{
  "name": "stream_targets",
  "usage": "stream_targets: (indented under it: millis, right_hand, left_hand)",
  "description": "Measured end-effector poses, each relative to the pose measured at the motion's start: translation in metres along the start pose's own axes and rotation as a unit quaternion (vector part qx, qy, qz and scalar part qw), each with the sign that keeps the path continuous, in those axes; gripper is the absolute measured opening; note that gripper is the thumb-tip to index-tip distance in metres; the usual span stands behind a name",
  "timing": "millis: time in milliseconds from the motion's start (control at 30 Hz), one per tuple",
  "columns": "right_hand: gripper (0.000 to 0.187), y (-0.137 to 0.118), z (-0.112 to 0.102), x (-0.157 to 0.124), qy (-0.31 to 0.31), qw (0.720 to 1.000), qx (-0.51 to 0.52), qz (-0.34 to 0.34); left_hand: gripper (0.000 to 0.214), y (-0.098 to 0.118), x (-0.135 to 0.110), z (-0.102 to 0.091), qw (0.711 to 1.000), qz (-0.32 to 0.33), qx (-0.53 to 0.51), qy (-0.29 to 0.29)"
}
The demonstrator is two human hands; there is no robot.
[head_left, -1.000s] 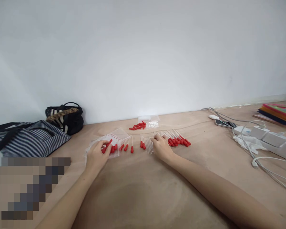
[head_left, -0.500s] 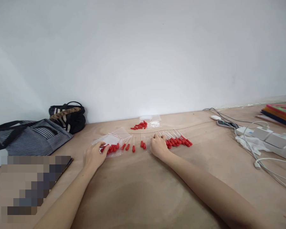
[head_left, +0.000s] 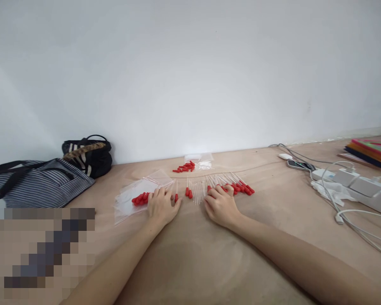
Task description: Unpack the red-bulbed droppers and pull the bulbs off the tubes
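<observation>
My left hand [head_left: 163, 204] lies palm down over the right side of some clear zip bags [head_left: 122, 204], thumb apart from its bent fingers. Beside it are a bunch of red dropper bulbs [head_left: 140, 198] and one dropper [head_left: 176, 197], partly covered by the hand. My right hand [head_left: 222, 204] is curled over the left end of a row of red-bulbed glass droppers [head_left: 246, 189]. A red bulb shows at its fingertips; its grip is partly hidden. Between the hands lie two droppers [head_left: 189, 192] and several bare glass tubes [head_left: 197, 194].
Further back are loose red bulbs [head_left: 184, 167] and a clear bag of tubes [head_left: 205, 163]. Left stand a striped bag [head_left: 47, 182] and a black bag [head_left: 98, 159]. Right are a power strip with chargers [head_left: 368, 186], white cables [head_left: 352, 212] and stacked coloured folders [head_left: 373, 152].
My left hand has moved right, off the red bulbs on the bags, to the droppers beside them. My right hand has shifted slightly right, uncovering more bare glass tubes.
</observation>
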State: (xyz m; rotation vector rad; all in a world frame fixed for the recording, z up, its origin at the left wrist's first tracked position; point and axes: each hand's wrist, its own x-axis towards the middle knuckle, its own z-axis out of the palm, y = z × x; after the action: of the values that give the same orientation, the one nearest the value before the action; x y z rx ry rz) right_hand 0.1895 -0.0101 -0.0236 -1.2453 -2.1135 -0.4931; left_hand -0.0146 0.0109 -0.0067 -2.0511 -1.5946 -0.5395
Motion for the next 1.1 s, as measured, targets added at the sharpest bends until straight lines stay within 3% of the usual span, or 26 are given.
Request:
stream_targets:
  millis: [167,300,367,467,533,667,867,1100]
  right_hand:
    - [0.019,0.016,-0.014,-0.030,0.049,0.998,0.044,-0.020]
    - [0.015,0.017,-0.014,-0.028,0.076,0.996,0.054,-0.001]
    - [0.018,0.014,-0.015,-0.024,0.095,0.994,0.048,0.002]
    - [0.030,0.010,-0.019,-0.021,0.119,0.992,0.030,-0.022]
    - [0.034,0.009,-0.020,-0.022,0.111,0.991,0.030,-0.062]
    - [0.021,0.010,-0.017,-0.024,0.085,0.987,0.064,-0.122]
    - [0.014,0.010,-0.011,-0.022,0.045,0.987,0.086,-0.125]
    - [0.022,0.007,-0.012,-0.020,0.015,0.984,0.120,-0.134]
  left_hand:
    - [0.017,-0.001,0.005,-0.002,0.999,-0.033,0.023,-0.015]
    - [0.020,-0.008,-0.005,-0.014,0.997,-0.045,0.015,0.066]
    - [0.021,-0.007,-0.013,-0.021,0.994,-0.008,-0.031,0.100]
    - [0.020,0.003,-0.023,-0.026,0.983,0.106,-0.127,0.078]
    - [0.019,0.012,-0.026,-0.026,0.970,0.160,-0.176,0.044]
    - [0.015,0.026,-0.027,-0.023,0.957,0.190,-0.218,0.009]
    - [0.010,0.030,-0.025,-0.025,0.949,0.196,-0.247,0.003]
    - [0.012,0.029,-0.026,-0.021,0.938,0.218,-0.270,-0.009]
